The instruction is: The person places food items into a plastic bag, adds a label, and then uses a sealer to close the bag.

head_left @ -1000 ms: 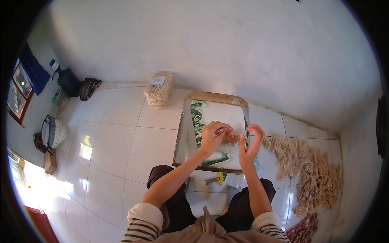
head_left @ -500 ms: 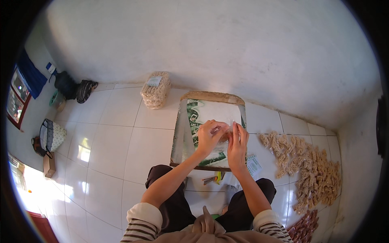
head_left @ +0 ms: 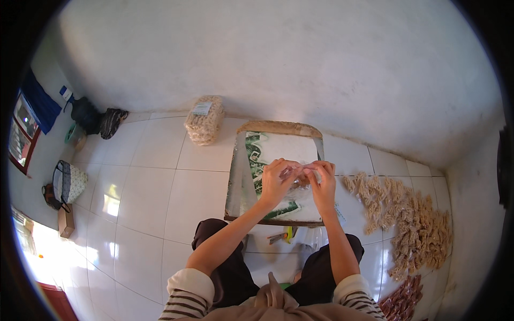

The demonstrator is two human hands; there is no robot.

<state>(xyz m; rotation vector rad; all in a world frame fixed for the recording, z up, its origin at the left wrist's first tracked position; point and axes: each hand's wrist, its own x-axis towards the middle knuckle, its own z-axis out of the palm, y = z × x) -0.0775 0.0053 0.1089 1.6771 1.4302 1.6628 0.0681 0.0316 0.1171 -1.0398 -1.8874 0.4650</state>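
Work on the clear bag (head_left: 302,183) looked unfinished: it was between both hands over the table (head_left: 280,127), something brownish inside, and whether its mouth was sealed could not be told. Near the wall (head_left: 267,64), 1 stack (head_left: 205,124) with a label (head_left: 202,108) on top looked done. To the right, a pale heap (head_left: 420,230) and a red-brown pile (head_left: 402,299) lay on the floor (head_left: 142,192), seemingly bagged but not stacked

The left hand (head_left: 277,181) gripped the bag's plastic between thumb and curled fingers. The right hand (head_left: 324,186) met it, thumb and fingertips pinched at the bag's upper edge. The left forearm (head_left: 230,235) slanted inward; the right forearm (head_left: 341,243) rose more steeply, both clear of the table's near edge at the elbows
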